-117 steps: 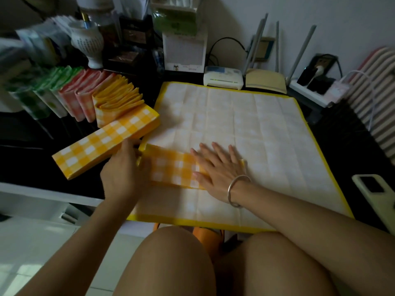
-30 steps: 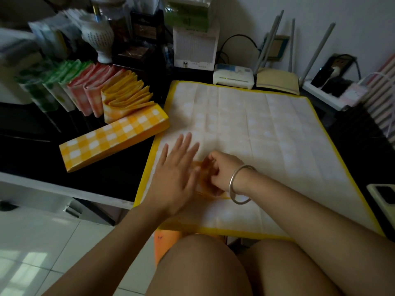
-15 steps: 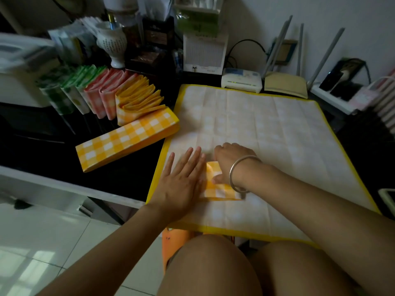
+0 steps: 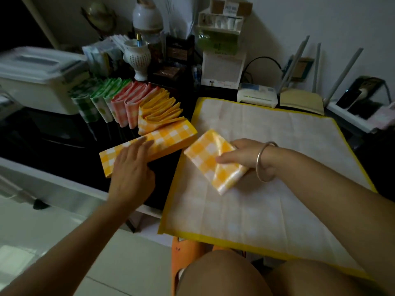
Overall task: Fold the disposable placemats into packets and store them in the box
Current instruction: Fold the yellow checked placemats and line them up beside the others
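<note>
So the dark desk (image 4: 53, 135) takes up most of the scene. On its right side an open placemat (image 4: 277, 178) is spread flat, pale side up with a yellow border, its near edge hanging over the front of the desk. Far left there's a white storage tub (image 4: 38, 82) with its lid on.

Just left of the mat is the long yellow-check box (image 4: 171, 135), lying at an angle. Behind it stands a row of folded packets (image 4: 128, 103), green on the left, then pink, then yellow nearest the box.

The yellow packet (image 4: 209, 159) is over the left part of the mat, tilted, just right of the box's end. The right hand (image 4: 241, 154) pinches it, thumb on top and fingers underneath. I can't tell if its near corner touches the mat.

The left hand (image 4: 132, 167) is relaxed, with the fingers laid fairly straight across the top of the box, not wrapped around it.

Small stuff: a white vase (image 4: 139, 60) and a white router (image 4: 256, 96) at the far edge, and a metal bangle (image 4: 265, 161) on the right wrist.
</note>
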Available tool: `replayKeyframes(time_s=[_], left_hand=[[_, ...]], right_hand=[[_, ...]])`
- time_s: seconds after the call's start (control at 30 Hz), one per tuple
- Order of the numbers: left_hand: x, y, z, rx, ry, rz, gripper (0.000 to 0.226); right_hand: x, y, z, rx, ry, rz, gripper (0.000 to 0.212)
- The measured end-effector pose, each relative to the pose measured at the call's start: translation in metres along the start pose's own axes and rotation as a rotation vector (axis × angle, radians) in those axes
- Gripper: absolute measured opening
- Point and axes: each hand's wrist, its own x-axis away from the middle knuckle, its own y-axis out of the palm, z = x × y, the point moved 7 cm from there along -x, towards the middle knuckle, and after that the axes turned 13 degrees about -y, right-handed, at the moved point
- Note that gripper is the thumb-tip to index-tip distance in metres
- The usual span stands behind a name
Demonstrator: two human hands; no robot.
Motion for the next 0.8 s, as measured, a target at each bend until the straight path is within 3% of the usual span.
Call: replayKeyframes(time_s=[0.1, 0.23, 0.37, 0.43, 0.53, 0.67, 0.8], left_hand=[[-0.014, 0.003, -0.036, -0.205, -0.116, -0.089, 0.075], [-0.017, 0.003, -0.059, -0.236, -0.186, -0.162, 0.073], [-0.014, 0.003, -0.077, -0.173, -0.14, -0.179, 0.07], [-0.011, 0.001, -0.095, -0.182, -0.283, -0.18, 0.068], [-0.005, -0.009, -0.113, -0.228, -0.474, -0.052, 0.072], [-0.006, -0.008, -0.111, -0.099, -0.529, -0.007, 0.063], [-0.009, -0.009, -0.097, 0.325, -0.534, 0.047, 0.053]], right_hand=[[-0.013, 0.007, -0.019, -0.312, -0.079, 0.21, 0.013], [-0.047, 0.037, -0.035, -0.305, -0.153, 0.29, 0.033], [-0.076, 0.059, -0.028, -0.382, -0.043, 0.248, 0.038], [-0.084, 0.064, -0.022, -0.427, 0.015, 0.257, 0.037], [-0.093, 0.071, -0.015, -0.585, 0.101, 0.269, 0.035], [-0.107, 0.061, -0.017, -0.272, 0.064, 0.289, 0.035], [-0.114, 0.055, -0.031, 0.038, 0.008, 0.252, 0.034]])
